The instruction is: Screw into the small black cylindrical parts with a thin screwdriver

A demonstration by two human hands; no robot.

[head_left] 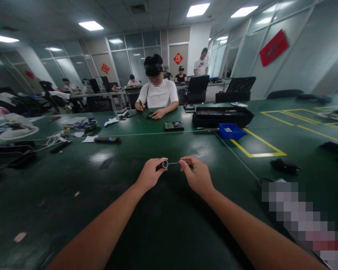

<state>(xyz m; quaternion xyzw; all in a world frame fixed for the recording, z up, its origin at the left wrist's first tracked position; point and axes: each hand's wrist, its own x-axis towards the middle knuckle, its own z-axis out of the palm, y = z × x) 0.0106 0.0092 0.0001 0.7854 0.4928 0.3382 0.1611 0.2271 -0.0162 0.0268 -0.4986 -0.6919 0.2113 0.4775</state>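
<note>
Above the green table, my left hand (pixel 150 173) is closed on a small dark cylindrical part with a round, silver-rimmed end (pixel 165 164) facing me; its exact kind is unclear. My right hand (pixel 197 175) pinches a screwdriver (pixel 173 163) with a thin metal shaft and a partly hidden, reddish handle. The shaft points left, and its tip is at or very near the right side of the round end. Whether the tip actually touches the part is too small to tell.
Beyond my hands lie a green circuit board device (pixel 174 126), a long black tray (pixel 219 119) and a blue bin (pixel 232 132). A dark cylindrical tool (pixel 108 140) rests at left near cables (pixel 52 140). Across the table a co-worker (pixel 157 95) handles a small device.
</note>
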